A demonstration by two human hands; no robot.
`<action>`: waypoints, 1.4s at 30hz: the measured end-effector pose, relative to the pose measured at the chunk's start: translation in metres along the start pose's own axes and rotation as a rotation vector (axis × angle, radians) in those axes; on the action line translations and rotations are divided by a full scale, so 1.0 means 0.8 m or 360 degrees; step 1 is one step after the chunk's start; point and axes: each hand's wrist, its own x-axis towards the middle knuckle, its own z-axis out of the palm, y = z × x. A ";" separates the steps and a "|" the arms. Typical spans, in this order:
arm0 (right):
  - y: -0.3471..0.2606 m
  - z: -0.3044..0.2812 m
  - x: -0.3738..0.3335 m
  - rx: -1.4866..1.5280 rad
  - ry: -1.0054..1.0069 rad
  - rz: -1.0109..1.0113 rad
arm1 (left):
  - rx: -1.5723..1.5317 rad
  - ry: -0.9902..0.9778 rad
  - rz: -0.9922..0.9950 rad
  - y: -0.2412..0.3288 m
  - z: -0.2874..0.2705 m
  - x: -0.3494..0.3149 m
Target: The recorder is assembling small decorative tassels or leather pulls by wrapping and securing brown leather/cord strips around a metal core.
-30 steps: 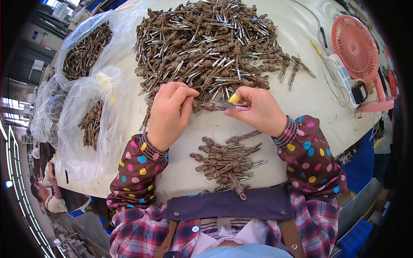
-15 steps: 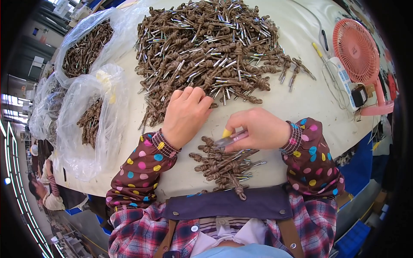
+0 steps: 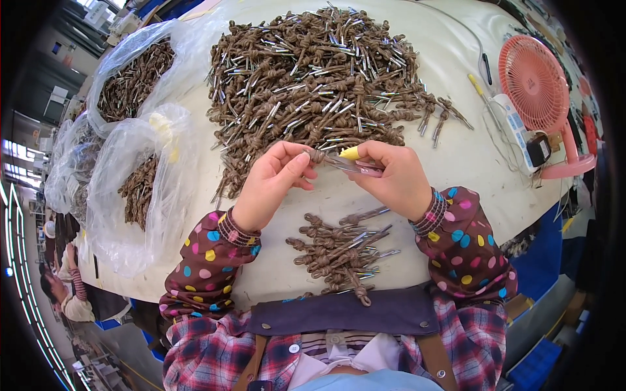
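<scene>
My left hand pinches a knotted brown cord between thumb and fingertips, in front of the big pile. My right hand is closed on a pair of thread snips, whose blades point left and meet the cord at my left fingertips. A yellow cover sits on a finger of the right hand. Below both hands lies a small heap of knotted cords with shiny metal tips, close to my apron. Beyond the hands spreads the large pile of similar cords.
Clear plastic bags holding more cords stand at the left. On the right are a pink fan, a white power strip with a black plug, loose wires, and a yellow-handled tool. A person sits farther off at left.
My left hand has come back from the large pile and now holds a cord. My right hand has lifted the snips from over the small heap up to that cord.
</scene>
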 end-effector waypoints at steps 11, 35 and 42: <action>-0.002 -0.005 0.005 0.0281 -0.0199 0.0331 | 0.2021 0.0251 0.1428 0.004 0.007 0.000; 0.011 0.004 0.001 -0.0061 0.0076 -0.0282 | 0.1271 0.0204 0.0973 0.016 -0.009 0.003; 0.016 0.004 0.002 -0.0239 0.0065 -0.0491 | 0.1592 -0.0087 0.0767 0.021 -0.011 -0.003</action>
